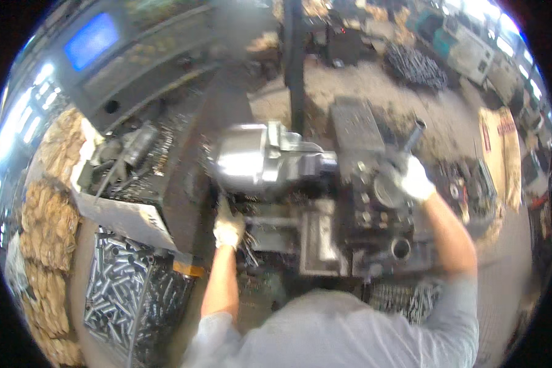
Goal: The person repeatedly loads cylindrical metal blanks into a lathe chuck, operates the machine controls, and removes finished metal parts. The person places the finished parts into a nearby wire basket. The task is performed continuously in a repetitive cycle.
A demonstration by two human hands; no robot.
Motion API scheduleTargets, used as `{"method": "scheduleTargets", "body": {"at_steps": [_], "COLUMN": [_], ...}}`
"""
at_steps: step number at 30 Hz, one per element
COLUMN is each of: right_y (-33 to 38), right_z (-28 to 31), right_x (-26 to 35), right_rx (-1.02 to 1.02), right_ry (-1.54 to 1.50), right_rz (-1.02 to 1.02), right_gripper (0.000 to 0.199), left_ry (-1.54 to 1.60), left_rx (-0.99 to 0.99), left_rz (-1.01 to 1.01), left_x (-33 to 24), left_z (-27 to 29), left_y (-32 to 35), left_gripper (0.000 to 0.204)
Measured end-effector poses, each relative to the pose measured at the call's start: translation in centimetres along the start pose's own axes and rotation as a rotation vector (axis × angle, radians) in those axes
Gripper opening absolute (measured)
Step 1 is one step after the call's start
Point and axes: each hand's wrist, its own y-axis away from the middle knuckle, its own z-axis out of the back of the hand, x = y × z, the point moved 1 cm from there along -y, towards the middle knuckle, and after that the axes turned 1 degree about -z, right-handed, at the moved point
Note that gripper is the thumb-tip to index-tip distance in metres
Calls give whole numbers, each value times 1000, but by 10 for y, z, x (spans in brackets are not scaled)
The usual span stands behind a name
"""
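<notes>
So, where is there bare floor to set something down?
Bare floor shows at right, below the tan sheet and beside the right sleeve; more lies beyond the machine, between the black post and the heap of metal parts. Crowded: around left hand and right hand, and at the left-side tray and metal tubes.

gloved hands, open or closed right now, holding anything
Left hand: near the lathe chuck; grip too blurred to tell.
Right hand: at the tubular handle's base; grip cannot be told.

Left hand placed before cylinder; right hand placed farther right, near lever. Metal pieces held in bin, front left; sacks stacked left of bin; parts heaped back right.
</notes>
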Motion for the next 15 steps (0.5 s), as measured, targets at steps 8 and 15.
{"method": "scheduleTargets", "body": {"at_steps": [8, 15], "right_y": [-147, -173], "right_z": [-49, -116], "right_x": [51, 6], "right_rx": [706, 981], "right_ry": [158, 208], "right_rz": [-5, 155], "right_gripper": [64, 58], "left_ry": [-32, 102], "left_rx": [-242, -390], "left_rz": [139, -560], "left_x": [-38, -107], "left_z": [-2, 17], "left_y": [32, 23], "left_gripper": [79, 70]}}
